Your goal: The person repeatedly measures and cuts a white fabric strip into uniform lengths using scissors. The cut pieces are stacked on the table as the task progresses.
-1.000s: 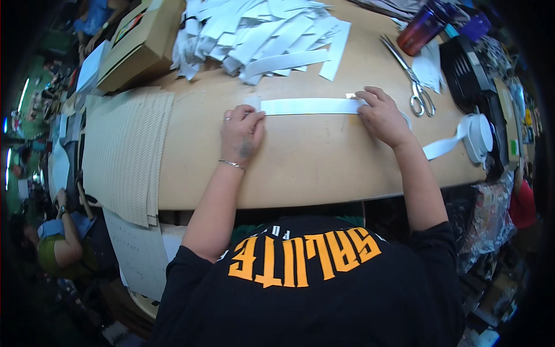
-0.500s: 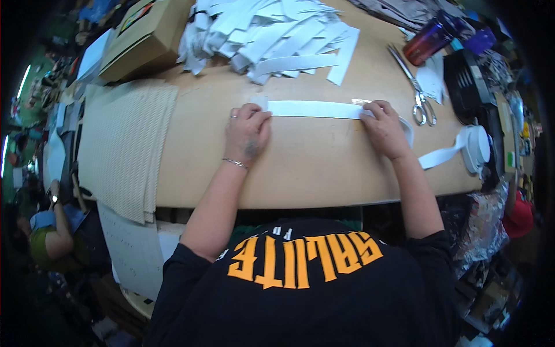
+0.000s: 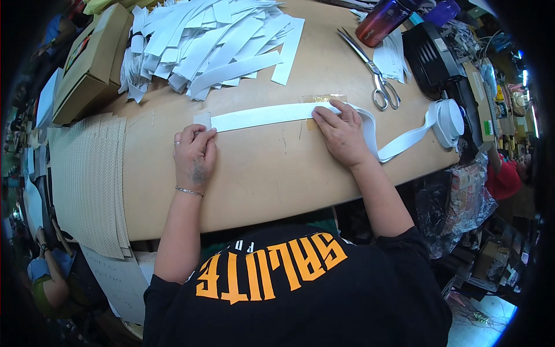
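Note:
A white elastic band (image 3: 260, 117) lies stretched out flat across the table between my two hands. My left hand (image 3: 193, 157) is closed at its left end, the fingertips at the lower corner beside a small pale patch (image 3: 202, 119) on the table. Farther right, my right hand (image 3: 342, 136) has its fingers bent and pressed together on the band, next to a strip of clear brown tape (image 3: 325, 98) stuck to the tabletop. Beyond that hand, the band loops round and runs to its white roll (image 3: 448, 122). Large metal scissors (image 3: 370, 69) lie above the right hand.
A heap of cut white strips (image 3: 214, 43) covers the far side of the table (image 3: 248, 179). Ribbed beige sheets (image 3: 89, 179) and a cardboard box (image 3: 92, 63) stand left. At far right are a red-purple bottle (image 3: 381, 23) and a black device (image 3: 433, 61). Other people sit nearby.
The view has turned, so the table and everything on it appear farther left and tilted. Both hands stay on the band; the left fingertips sit slightly lower at its end.

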The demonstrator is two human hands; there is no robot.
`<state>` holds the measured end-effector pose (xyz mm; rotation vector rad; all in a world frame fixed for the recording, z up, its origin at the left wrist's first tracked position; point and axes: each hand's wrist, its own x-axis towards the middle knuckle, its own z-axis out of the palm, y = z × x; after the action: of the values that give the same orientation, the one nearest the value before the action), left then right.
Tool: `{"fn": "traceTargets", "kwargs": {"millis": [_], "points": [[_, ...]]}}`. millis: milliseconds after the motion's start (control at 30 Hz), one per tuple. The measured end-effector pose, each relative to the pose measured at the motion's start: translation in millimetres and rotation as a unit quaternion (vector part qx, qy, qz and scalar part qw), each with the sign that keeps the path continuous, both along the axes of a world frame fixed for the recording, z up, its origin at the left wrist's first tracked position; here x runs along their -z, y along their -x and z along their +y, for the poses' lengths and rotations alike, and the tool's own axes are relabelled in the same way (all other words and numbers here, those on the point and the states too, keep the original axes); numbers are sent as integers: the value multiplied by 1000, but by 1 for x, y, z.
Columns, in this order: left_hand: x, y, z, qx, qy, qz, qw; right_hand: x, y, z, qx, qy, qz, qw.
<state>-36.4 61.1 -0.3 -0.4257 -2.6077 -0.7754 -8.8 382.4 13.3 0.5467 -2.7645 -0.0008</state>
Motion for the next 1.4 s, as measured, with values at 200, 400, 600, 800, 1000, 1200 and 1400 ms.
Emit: {"fn": "traceTargets", "kwargs": {"millis": [200, 400, 600, 800, 1000, 1200, 1400], "points": [[-9, -4, 3, 14, -8, 2, 1000, -5, 14, -6, -15, 72, -13, 997], [-18, 11, -2, 86, 48, -8, 995, -22, 32, -4, -40, 58, -86, 994], [-25, 20, -4, 98, 89, -60, 989, -26, 35, -6, -29, 67, -106, 992], [-27, 22, -4, 103, 101, -80, 986, -28, 35, -7, -29, 44, -89, 995], [-27, 22, -4, 90, 99, -96, 986, -31, 34, -12, -33, 21, -85, 996], [-26, 23, -3, 97, 91, -85, 987, -23, 46, -57, -134, 208, -122, 961], [-23, 23, -4, 96, 66, -82, 990, -17, 61, -59, -141, 258, -195, 936]]}}
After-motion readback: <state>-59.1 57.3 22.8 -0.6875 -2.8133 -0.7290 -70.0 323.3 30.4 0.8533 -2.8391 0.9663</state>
